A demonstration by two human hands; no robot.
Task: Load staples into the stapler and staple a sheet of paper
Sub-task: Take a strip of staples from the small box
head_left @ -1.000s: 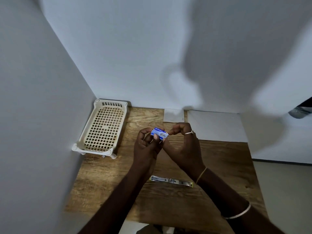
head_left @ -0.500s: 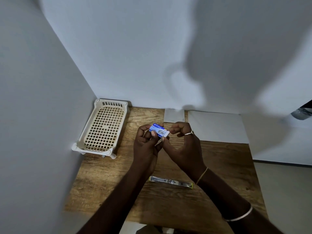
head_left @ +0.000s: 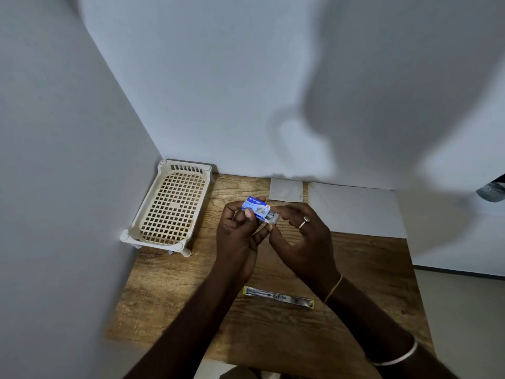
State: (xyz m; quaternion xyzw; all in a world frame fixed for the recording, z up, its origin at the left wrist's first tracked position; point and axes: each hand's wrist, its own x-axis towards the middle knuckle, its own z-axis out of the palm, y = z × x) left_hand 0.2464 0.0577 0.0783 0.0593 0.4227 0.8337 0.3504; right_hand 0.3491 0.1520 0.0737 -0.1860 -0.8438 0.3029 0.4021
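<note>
My left hand [head_left: 237, 236] holds a small blue staple box [head_left: 257, 209] above the wooden table [head_left: 175, 296]. The box's right end is open, with grey staples showing inside. My right hand [head_left: 302, 242], with a ring on one finger, has its fingertips at that open end. The stapler [head_left: 278, 296] lies flat and opened out on the table, nearer to me, between my forearms. A white sheet of paper [head_left: 355, 209] lies at the back right of the table, and a smaller white piece [head_left: 286, 190] lies to its left.
A cream plastic lattice tray [head_left: 169, 206] on short feet stands at the back left corner against the walls. White walls close in the table at the left and back. The table's right edge drops to a pale floor.
The box's inner part has slid out at the right end, showing the staples. My right fingers have shifted from gripping the box end to touching the exposed part.
</note>
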